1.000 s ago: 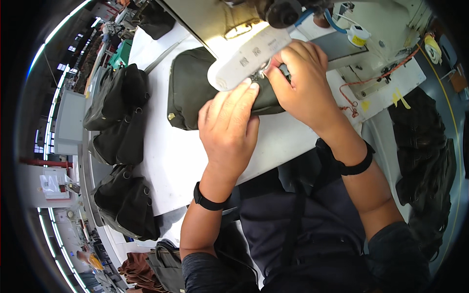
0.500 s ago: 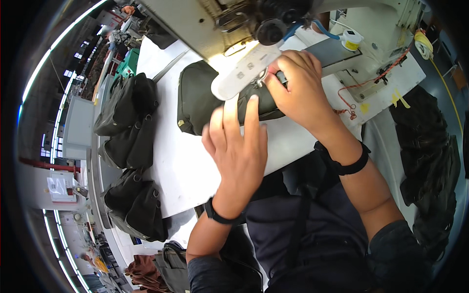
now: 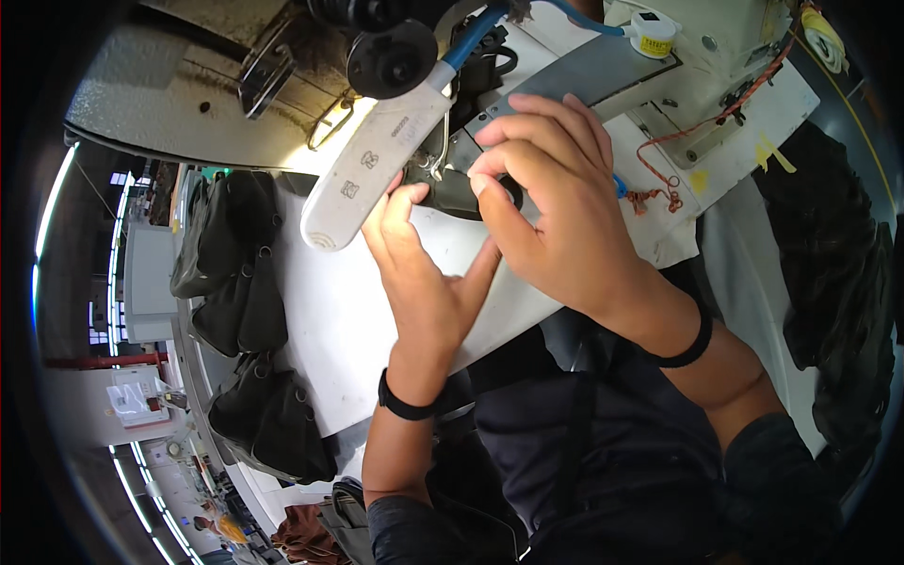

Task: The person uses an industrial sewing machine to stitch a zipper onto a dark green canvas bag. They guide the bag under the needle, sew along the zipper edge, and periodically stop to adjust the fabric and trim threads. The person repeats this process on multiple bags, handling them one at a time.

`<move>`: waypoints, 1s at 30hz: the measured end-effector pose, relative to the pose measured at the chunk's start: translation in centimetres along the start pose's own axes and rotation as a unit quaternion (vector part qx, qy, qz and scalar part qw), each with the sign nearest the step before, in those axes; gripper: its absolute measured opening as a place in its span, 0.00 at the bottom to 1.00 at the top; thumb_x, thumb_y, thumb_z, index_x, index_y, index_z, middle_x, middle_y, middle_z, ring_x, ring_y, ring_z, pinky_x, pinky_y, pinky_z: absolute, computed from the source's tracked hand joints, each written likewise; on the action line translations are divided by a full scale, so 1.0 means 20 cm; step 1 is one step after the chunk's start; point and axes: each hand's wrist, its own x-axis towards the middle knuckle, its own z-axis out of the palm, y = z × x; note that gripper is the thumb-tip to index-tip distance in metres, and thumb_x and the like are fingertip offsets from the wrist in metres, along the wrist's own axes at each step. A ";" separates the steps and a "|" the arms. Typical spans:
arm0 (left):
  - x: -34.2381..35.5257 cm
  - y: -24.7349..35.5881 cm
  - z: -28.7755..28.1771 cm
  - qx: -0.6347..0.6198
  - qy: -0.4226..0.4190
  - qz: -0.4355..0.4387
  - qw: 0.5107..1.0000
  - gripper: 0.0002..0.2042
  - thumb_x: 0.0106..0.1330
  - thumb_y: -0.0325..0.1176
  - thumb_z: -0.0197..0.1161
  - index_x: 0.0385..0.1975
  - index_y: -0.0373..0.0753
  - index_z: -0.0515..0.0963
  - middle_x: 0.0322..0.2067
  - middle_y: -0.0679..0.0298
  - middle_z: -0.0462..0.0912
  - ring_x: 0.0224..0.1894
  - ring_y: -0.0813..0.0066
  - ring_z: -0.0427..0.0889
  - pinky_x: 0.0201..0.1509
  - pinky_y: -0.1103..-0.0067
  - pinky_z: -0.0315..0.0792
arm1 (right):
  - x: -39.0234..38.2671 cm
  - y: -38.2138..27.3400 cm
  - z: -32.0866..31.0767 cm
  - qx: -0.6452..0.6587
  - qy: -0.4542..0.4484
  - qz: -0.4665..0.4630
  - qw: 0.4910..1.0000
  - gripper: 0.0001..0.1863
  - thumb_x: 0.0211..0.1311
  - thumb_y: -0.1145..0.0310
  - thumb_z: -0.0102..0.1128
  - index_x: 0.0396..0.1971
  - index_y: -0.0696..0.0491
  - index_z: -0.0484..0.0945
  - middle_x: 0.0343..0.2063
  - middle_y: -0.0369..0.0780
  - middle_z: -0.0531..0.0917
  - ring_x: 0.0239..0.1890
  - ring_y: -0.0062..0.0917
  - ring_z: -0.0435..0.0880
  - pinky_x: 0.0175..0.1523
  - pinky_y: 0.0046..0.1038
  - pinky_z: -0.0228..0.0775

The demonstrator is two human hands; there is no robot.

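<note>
Under the sewing machine's head (image 3: 217, 85), a dark green bag (image 3: 452, 196) shows only in part. The white lamp bar (image 3: 372, 165) and my hands hide much of it. My left hand (image 3: 419, 278) is at the bag's near left edge, its fingertips bent beside the lamp and its thumb spread away to the right. My right hand (image 3: 570, 212) has thumb and forefinger brought together at the bag's right side, apparently pinching its edge; the other fingers are raised and curved. The metal presser foot (image 3: 431, 168) stands between the two hands.
Several dark green bags (image 3: 250, 311) line the left side of the white table (image 3: 330, 339). A small white bottle (image 3: 652, 36) stands on the machine bed, with an orange cord (image 3: 650, 151) to its right. Dark fabric (image 3: 819, 254) hangs at the far right.
The view has shifted, with the machine head and lamp now lower and farther left. Less of the bag shows. My left hand, previously stretched over the bag, has turned, its thumb spread to the right.
</note>
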 end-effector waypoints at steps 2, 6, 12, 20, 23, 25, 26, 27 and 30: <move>0.02 -0.06 0.02 -0.003 0.015 0.011 1.000 0.41 0.51 0.32 0.84 0.63 0.34 0.66 0.58 0.47 0.72 0.61 0.47 0.71 0.64 0.61 0.68 | -0.02 -0.01 -0.02 0.000 -0.009 -0.010 1.000 0.03 0.60 0.72 0.65 0.32 0.54 0.81 0.44 0.39 0.83 0.59 0.41 0.78 0.72 0.50 0.58; 0.06 -0.09 0.03 -0.041 0.007 0.020 0.999 0.34 0.56 0.26 0.79 0.60 0.37 0.65 0.64 0.48 0.65 0.66 0.54 0.70 0.68 0.65 0.72 | -0.01 -0.02 -0.02 0.027 -0.016 -0.019 0.999 0.04 0.61 0.71 0.65 0.31 0.55 0.82 0.42 0.40 0.83 0.58 0.41 0.78 0.71 0.50 0.58; 0.08 -0.07 -0.02 -0.047 0.012 0.015 0.999 0.27 0.53 0.14 0.65 0.55 0.35 0.72 0.62 0.46 0.74 0.66 0.52 0.74 0.66 0.64 0.74 | 0.11 0.09 0.01 -0.097 0.059 -0.038 0.993 0.05 0.61 0.69 0.67 0.33 0.53 0.82 0.39 0.39 0.85 0.54 0.39 0.80 0.64 0.45 0.62; 0.05 -0.09 0.01 -0.067 0.103 0.071 0.990 0.18 0.58 0.14 0.62 0.49 0.35 0.80 0.51 0.53 0.86 0.55 0.51 0.83 0.63 0.62 0.75 | 0.16 0.10 0.05 0.206 0.074 -0.027 0.975 0.06 0.64 0.68 0.67 0.32 0.55 0.83 0.30 0.39 0.86 0.39 0.36 0.84 0.52 0.40 0.71; 0.02 -0.08 0.03 -0.105 0.109 0.031 0.988 0.15 0.63 0.15 0.66 0.49 0.33 0.81 0.49 0.54 0.86 0.57 0.52 0.84 0.65 0.63 0.75 | 0.20 0.10 0.10 0.212 0.067 -0.022 0.975 0.11 0.61 0.62 0.70 0.28 0.55 0.85 0.29 0.40 0.86 0.37 0.37 0.83 0.50 0.40 0.72; 0.01 -0.08 0.04 -0.127 0.108 0.007 0.986 0.12 0.66 0.17 0.67 0.48 0.33 0.81 0.49 0.54 0.87 0.57 0.54 0.85 0.66 0.64 0.75 | 0.20 0.11 0.11 0.181 0.039 0.007 0.983 0.13 0.57 0.59 0.72 0.25 0.53 0.84 0.32 0.39 0.86 0.44 0.37 0.82 0.57 0.41 0.69; 0.02 -0.08 0.04 -0.134 0.106 0.000 0.985 0.12 0.66 0.17 0.67 0.48 0.33 0.82 0.49 0.54 0.87 0.57 0.54 0.85 0.66 0.64 0.75 | 0.19 0.11 0.10 0.160 0.035 0.006 0.986 0.12 0.56 0.60 0.72 0.24 0.53 0.83 0.33 0.38 0.86 0.46 0.37 0.81 0.59 0.41 0.67; 0.02 -0.08 0.04 -0.142 0.104 -0.008 0.984 0.12 0.66 0.17 0.67 0.48 0.33 0.82 0.49 0.54 0.87 0.57 0.54 0.85 0.66 0.64 0.75 | 0.18 0.10 0.10 0.138 0.031 0.005 0.990 0.12 0.56 0.61 0.72 0.24 0.53 0.83 0.34 0.38 0.85 0.49 0.38 0.80 0.61 0.42 0.66; 0.02 -0.06 0.03 -0.143 0.111 -0.015 0.983 0.12 0.65 0.17 0.68 0.47 0.33 0.82 0.49 0.54 0.87 0.57 0.55 0.85 0.65 0.65 0.75 | 0.15 0.11 0.13 0.042 0.054 -0.051 0.996 0.11 0.55 0.64 0.73 0.24 0.52 0.81 0.38 0.38 0.83 0.55 0.38 0.76 0.65 0.42 0.63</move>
